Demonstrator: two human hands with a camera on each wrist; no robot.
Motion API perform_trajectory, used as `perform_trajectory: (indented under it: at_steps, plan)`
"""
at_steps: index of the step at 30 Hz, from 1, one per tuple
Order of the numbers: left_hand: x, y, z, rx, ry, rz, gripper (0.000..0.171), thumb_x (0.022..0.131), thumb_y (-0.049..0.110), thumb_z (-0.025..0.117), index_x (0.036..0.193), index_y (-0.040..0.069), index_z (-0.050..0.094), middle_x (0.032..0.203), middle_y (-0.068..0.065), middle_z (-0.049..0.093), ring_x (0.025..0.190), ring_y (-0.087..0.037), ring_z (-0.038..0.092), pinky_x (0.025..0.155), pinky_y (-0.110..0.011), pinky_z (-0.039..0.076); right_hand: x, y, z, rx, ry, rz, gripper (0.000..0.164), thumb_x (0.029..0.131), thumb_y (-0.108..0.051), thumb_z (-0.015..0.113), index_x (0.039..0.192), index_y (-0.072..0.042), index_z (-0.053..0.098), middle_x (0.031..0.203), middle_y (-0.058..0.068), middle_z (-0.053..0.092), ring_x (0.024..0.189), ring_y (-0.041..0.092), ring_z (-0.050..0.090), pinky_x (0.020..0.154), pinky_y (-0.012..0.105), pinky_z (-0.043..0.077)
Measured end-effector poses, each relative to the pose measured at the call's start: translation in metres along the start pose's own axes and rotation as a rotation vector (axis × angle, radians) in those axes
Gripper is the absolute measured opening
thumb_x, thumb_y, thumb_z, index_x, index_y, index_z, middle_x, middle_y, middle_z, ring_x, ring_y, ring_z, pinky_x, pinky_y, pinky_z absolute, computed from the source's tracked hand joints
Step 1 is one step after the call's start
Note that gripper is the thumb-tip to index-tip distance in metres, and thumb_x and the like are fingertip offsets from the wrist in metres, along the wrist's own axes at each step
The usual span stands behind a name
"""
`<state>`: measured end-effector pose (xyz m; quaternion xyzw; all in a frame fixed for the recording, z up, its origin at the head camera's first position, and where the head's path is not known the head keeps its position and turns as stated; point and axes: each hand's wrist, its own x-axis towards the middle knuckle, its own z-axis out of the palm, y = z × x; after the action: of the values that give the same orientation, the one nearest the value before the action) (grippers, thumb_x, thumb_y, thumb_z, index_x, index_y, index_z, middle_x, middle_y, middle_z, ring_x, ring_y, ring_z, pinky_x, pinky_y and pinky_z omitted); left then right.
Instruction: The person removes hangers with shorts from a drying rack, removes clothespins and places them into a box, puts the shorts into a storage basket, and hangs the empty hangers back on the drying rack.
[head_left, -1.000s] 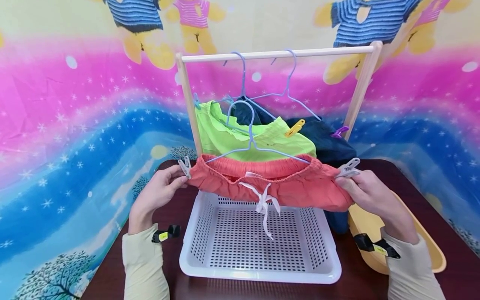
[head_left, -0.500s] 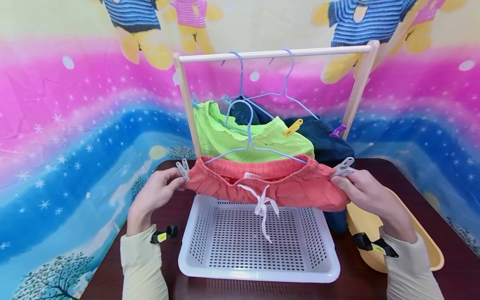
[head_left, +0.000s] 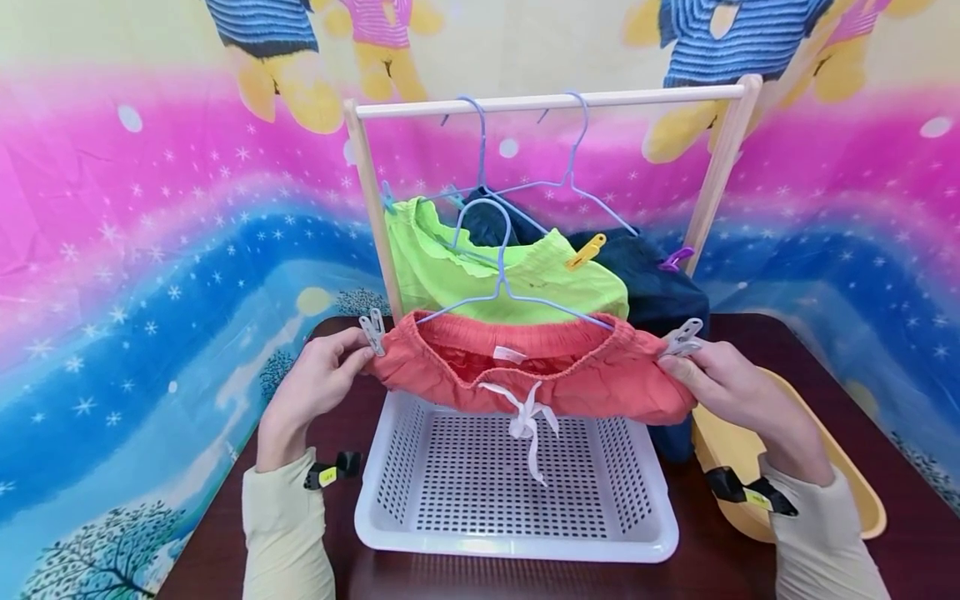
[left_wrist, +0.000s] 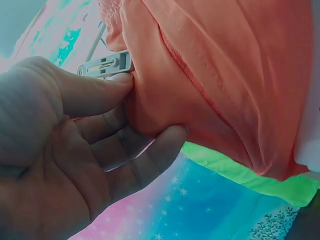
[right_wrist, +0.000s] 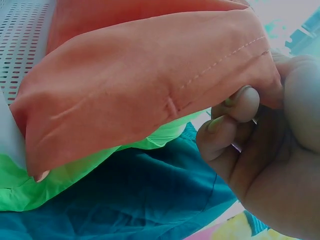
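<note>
Coral-red shorts (head_left: 600,387) with a tied white drawstring (head_left: 525,421) stretch between my two hands above the basket. A blue wire hanger (head_left: 501,287) sits in their waistband, its hook free of the rail. My left hand (head_left: 313,387) pinches the shorts' left side, just below a grey clothespin (head_left: 372,331); the left wrist view shows thumb and fingers on the cloth by the clothespin (left_wrist: 107,65). On the other side my right hand (head_left: 731,387) pinches the fabric beside a second grey clothespin (head_left: 682,337). In the right wrist view, its curled fingers hold the shorts' edge.
Behind stands a wooden rack (head_left: 525,103) with lime-green shorts (head_left: 517,287) and dark blue clothing (head_left: 667,283) on hangers, held by a yellow clothespin (head_left: 587,252) and a purple clothespin (head_left: 677,259). Below is a white perforated basket (head_left: 517,546); a yellow tray (head_left: 870,512) lies to the right.
The shorts stay held at both sides. Their waistband has tipped a little toward the camera, so more of the inside and the white label shows. Both hands keep their hold.
</note>
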<state>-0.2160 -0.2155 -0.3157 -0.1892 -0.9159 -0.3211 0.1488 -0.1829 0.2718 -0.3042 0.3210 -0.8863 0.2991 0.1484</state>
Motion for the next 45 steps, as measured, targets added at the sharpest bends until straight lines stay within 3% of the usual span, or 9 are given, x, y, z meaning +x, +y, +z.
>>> perform_trajectory:
  at_steps: [4,11,18,21,27,33,36,40,45]
  plan:
    - [0.000,0.006,0.000,-0.002,0.013,0.032,0.012,0.098,0.010,0.058,0.089,0.014,0.065,0.077,-0.002,0.065,0.070,-0.018,0.059,0.066,-0.026,0.045,-0.001,0.001,-0.001,-0.009,0.007,-0.008,0.011,0.098,-0.003,0.055,0.096,-0.007,0.065,0.071,-0.017,0.050,0.064,0.001,0.050,0.054,0.020,0.045]
    - [0.001,0.003,0.002,0.005,0.072,0.069,0.011,0.097,0.009,0.059,0.090,0.014,0.066,0.075,-0.002,0.061,0.059,-0.009,0.046,0.060,-0.025,0.039,-0.001,0.001,-0.002,0.000,-0.013,0.015,0.009,0.096,-0.003,0.058,0.096,-0.008,0.066,0.071,-0.015,0.051,0.065,0.001,0.049,0.054,0.020,0.043]
    - [-0.002,0.001,-0.001,0.045,0.150,0.084,0.011,0.096,0.006,0.060,0.088,0.013,0.064,0.068,0.000,0.050,0.055,-0.009,0.041,0.055,-0.025,0.036,0.001,-0.006,-0.002,-0.004,0.013,0.108,0.014,0.093,-0.009,0.065,0.107,-0.010,0.063,0.099,0.001,0.065,0.077,0.000,0.055,0.057,0.022,0.048]
    - [-0.003,0.002,-0.003,0.050,0.151,0.076,0.011,0.096,0.007,0.060,0.088,0.012,0.064,0.069,0.000,0.051,0.056,-0.009,0.041,0.056,-0.025,0.036,0.003,-0.008,-0.002,0.010,0.045,0.129,0.024,0.092,-0.010,0.067,0.115,-0.010,0.059,0.096,0.001,0.065,0.071,0.003,0.057,0.054,0.024,0.048]
    - [-0.002,0.002,-0.002,0.060,0.158,0.069,0.010,0.096,0.008,0.060,0.088,0.012,0.064,0.069,0.000,0.052,0.056,-0.009,0.042,0.056,-0.025,0.036,0.001,-0.008,-0.004,0.001,0.135,0.139,0.035,0.090,-0.007,0.070,0.121,-0.012,0.054,0.088,-0.009,0.062,0.067,0.004,0.059,0.054,0.022,0.046]
    - [-0.003,0.001,-0.002,0.061,0.156,0.067,0.009,0.097,0.008,0.060,0.090,0.011,0.065,0.068,0.000,0.051,0.054,-0.009,0.041,0.055,-0.025,0.036,-0.002,-0.008,-0.004,0.006,0.181,0.164,0.043,0.090,-0.006,0.069,0.128,-0.011,0.051,0.089,-0.024,0.061,0.065,0.004,0.056,0.051,0.023,0.041]
    - [-0.004,0.000,-0.002,0.058,0.151,0.061,0.009,0.097,0.007,0.060,0.090,0.011,0.065,0.067,0.000,0.051,0.053,-0.009,0.041,0.055,-0.025,0.037,-0.002,-0.009,-0.003,0.024,0.208,0.100,0.039,0.090,0.000,0.067,0.126,-0.009,0.054,0.092,-0.026,0.063,0.070,0.000,0.059,0.057,0.017,0.046]
    - [-0.004,-0.001,-0.001,0.057,0.140,0.046,0.008,0.097,0.009,0.060,0.090,0.012,0.064,0.067,-0.001,0.050,0.054,-0.010,0.041,0.055,-0.025,0.037,-0.003,-0.010,-0.002,0.018,0.262,0.036,0.033,0.088,0.004,0.067,0.118,-0.008,0.061,0.091,-0.019,0.065,0.076,-0.005,0.062,0.065,0.012,0.050]
    - [-0.003,-0.003,0.000,0.058,0.139,0.024,0.008,0.097,0.010,0.059,0.092,0.012,0.065,0.069,-0.002,0.051,0.055,-0.012,0.042,0.056,-0.026,0.037,-0.001,-0.010,0.000,-0.010,0.340,-0.014,0.033,0.082,0.007,0.072,0.111,-0.007,0.066,0.087,-0.010,0.063,0.069,-0.004,0.057,0.062,0.010,0.047]
